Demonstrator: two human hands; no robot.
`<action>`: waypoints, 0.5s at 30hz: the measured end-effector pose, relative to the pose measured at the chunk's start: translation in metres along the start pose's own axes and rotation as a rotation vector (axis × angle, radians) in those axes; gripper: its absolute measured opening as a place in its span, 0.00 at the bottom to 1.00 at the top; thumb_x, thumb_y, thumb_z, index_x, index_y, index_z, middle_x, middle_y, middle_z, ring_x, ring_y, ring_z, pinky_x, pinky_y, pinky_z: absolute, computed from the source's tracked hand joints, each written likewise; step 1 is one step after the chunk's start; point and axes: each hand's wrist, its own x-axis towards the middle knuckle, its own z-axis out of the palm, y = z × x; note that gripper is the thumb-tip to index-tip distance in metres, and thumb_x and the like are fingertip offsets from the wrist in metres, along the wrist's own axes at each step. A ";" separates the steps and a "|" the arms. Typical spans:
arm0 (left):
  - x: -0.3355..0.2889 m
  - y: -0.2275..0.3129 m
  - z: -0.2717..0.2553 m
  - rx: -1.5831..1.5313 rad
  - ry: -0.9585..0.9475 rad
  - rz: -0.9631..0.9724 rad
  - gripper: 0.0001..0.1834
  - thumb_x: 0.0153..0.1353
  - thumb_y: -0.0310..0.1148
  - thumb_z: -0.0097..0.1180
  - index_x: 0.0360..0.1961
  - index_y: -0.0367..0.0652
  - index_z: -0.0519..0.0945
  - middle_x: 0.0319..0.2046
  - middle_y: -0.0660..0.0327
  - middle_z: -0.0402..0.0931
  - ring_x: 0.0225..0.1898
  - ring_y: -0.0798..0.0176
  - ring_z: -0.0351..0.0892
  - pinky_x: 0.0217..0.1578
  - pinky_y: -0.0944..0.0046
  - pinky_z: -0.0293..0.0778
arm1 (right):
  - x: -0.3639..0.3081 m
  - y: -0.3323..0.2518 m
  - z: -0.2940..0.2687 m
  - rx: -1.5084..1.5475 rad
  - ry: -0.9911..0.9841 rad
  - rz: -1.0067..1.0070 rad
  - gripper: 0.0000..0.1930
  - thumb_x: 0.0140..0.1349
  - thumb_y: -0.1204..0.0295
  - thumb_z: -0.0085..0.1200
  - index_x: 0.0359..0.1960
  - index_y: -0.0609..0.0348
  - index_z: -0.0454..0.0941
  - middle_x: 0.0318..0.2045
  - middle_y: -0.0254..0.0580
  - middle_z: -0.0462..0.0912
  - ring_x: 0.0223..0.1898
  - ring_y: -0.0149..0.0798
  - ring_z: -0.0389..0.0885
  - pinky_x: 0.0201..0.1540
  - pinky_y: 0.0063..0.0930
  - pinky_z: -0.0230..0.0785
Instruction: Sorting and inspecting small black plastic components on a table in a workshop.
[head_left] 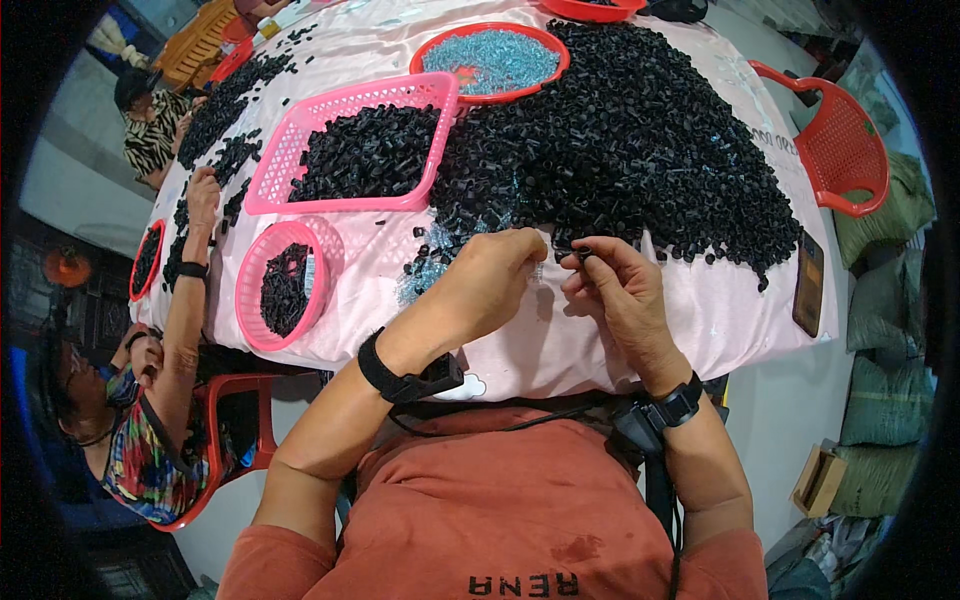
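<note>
Near the table's front edge, my left hand (492, 280) is closed in a pinch, its fingertips largely hidden behind the hand. A few tiny clear pieces (538, 270) show by its fingers. Just to the right, my right hand (628, 295) pinches a small black plastic piece (584, 254) between thumb and forefinger, the other fingers curled. The hands are close together but apart. Right beyond them spreads a large heap of small black plastic pieces (620, 130). Loose light-blue clear pieces (422, 280) lie beside my left wrist.
A pink rectangular basket (262, 172) and a pink round basket (246, 300) hold black pieces. A red basin (563, 72) holds light-blue pieces. A phone (808, 285) lies at the right edge. Co-workers sit left; a red chair (845, 145) and sacks (885, 310) stand right.
</note>
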 end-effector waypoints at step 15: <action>0.004 0.001 0.003 -0.061 0.100 0.008 0.05 0.61 0.20 0.54 0.39 0.34 0.78 0.34 0.50 0.78 0.36 0.50 0.80 0.37 0.57 0.74 | -0.001 -0.002 0.002 -0.081 0.016 0.003 0.11 0.72 0.72 0.51 0.51 0.60 0.79 0.37 0.35 0.83 0.32 0.24 0.82 0.33 0.18 0.78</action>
